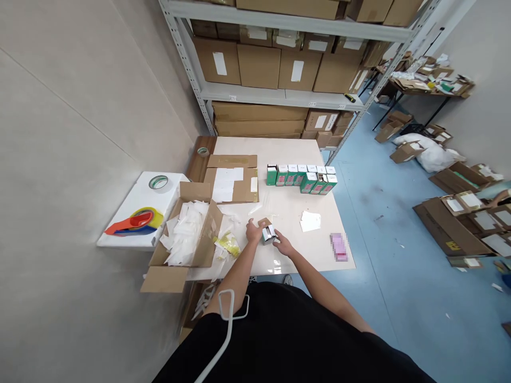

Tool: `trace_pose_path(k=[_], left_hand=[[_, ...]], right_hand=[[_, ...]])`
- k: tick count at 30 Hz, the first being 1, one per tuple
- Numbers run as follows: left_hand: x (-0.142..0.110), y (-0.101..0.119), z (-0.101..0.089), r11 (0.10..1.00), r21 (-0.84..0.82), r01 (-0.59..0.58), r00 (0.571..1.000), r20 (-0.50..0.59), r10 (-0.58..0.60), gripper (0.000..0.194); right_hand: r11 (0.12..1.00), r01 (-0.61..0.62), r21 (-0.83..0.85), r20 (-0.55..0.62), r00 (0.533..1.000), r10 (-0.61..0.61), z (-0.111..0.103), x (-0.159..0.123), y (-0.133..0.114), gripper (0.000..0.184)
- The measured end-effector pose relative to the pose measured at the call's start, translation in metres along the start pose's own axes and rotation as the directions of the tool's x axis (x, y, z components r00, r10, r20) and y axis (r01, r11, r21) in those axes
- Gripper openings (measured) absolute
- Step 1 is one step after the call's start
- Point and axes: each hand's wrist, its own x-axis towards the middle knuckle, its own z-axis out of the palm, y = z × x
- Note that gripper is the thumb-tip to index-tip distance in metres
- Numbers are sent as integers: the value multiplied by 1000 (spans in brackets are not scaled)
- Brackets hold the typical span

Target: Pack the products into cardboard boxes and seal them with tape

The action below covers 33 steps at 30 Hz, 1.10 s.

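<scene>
My left hand (254,232) and my right hand (282,243) are both closed around a small box (267,232) with brown flaps and a white side, held just above the pale table (287,151). The box sits between the two hands near the table's front. A row of several green-and-white boxes (302,178) stands further back. Some white cards (310,221) lie to the right of my hands.
An open carton of white packets (187,234) stands at the left front, a flattened carton (231,178) behind it. Tape rolls (158,182) and a tape dispenser (136,221) rest on a white side stand. Shelves of cartons (259,66) rise behind. Boxes litter the blue floor.
</scene>
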Motion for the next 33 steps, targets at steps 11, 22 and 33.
trace_pose_path(k=[11,22,33], left_hand=[[-7,-18,-8,970,-173,-170,945,251,210,28],[-19,-43,2,937,-295,-188,929,254,267,53],[-20,-35,4,946,-172,-275,858,399,322,87]], right_hand=[[899,-46,-436,-141,990,-18,13,8,-41,37],[903,-161,-399,-277,960,48,10,18,-38,29],[952,-89,-294,-361,932,-24,-6,3,-20,41]])
